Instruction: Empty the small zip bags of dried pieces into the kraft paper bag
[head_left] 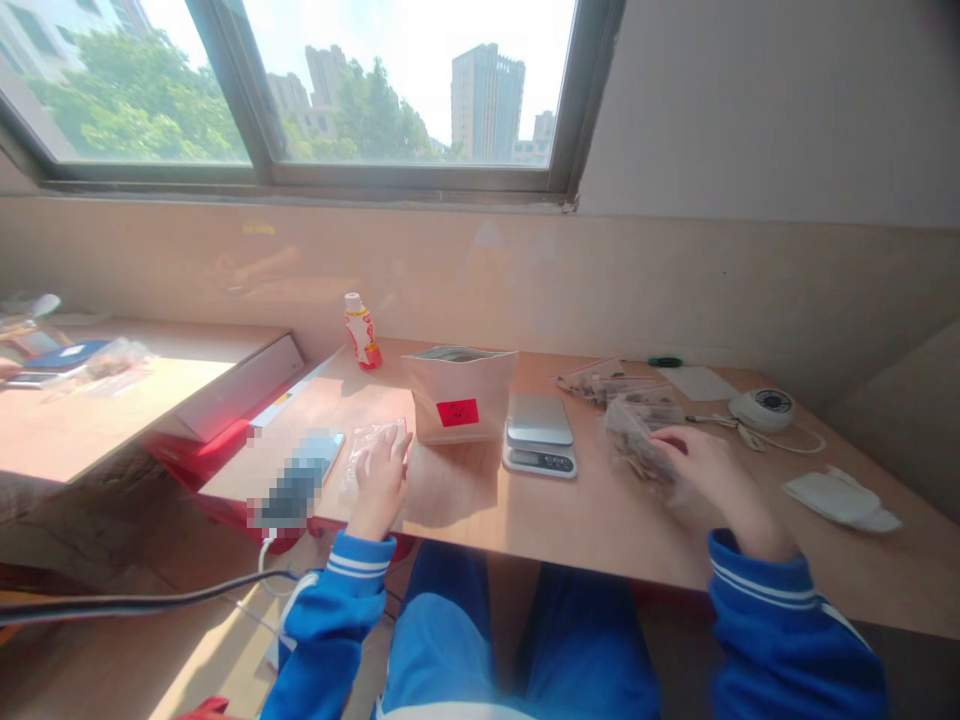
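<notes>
Spreading the left hand (381, 478) flat over a crumpled clear plastic bag (373, 452), well left of a digital kitchen scale (538, 435), with fingers apart and pressing down, no pinch showing. Reaching the right hand (709, 480) toward a clear bag of brown pieces (637, 445) just right of the scale, with fingers close together against the side of the bag; pinching or merely touching, impossible to tell from this view.

Standing upright just left of the scale, a kraft stand-up pouch (459, 395) with an open top, a silvery lining and a red label (457, 412) on its front. Lying behind and right of the scale, several more small bags of brown pieces (609, 388), partly heaped together. Farther behind and right of the scale, a green-handled screwdriver (665, 361) and a sheet of white paper (701, 383). Well right of the scale, a round white device with a cable (761, 408) and a folded white tissue (840, 498). Left of the scale, past the left hand, a pixelated rectangular object (296, 478), too blurred to name, and behind it a small plastic drink bottle (362, 332), all on a wooden desk (465, 520).
</notes>
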